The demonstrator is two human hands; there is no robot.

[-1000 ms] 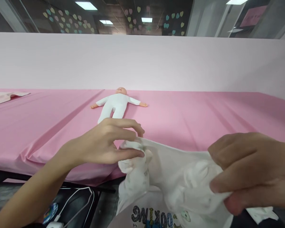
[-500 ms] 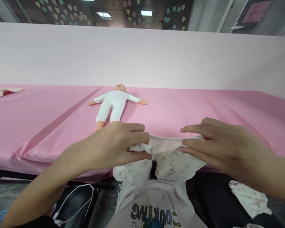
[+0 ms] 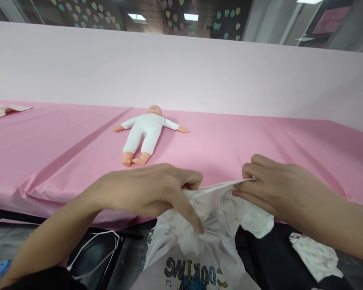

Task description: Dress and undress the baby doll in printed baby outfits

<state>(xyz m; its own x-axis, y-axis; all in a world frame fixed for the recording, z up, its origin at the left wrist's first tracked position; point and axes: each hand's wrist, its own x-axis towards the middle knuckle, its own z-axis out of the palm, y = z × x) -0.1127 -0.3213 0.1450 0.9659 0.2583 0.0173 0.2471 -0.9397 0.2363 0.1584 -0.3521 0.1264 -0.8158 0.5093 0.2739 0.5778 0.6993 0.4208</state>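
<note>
A pair of small white baby pants (image 3: 219,201) with a faint print hangs stretched between my hands, over my lap. My right hand (image 3: 278,187) pinches the waistband's right end between thumb and curled fingers. At the left end, my left hand (image 3: 157,191) has its fingers curled at the waistband, while one digit points down over the front of the cloth. The fingertips behind the fabric are hidden. Beyond my hands a baby doll (image 3: 149,127) in a white suit lies on its back, arms spread, on the pink-covered table (image 3: 224,149).
Another printed white garment (image 3: 316,255) lies on a black surface at lower right. A pale cloth (image 3: 3,110) rests at the table's far left. A white cable (image 3: 109,233) loops over a black seat at lower left. The white wall (image 3: 181,72) stands behind the table.
My right hand has closed its spread fingers on the waistband. My left hand has shifted slightly right and down, one digit now pointing downward. The waistband is now pulled slanting up toward the right.
</note>
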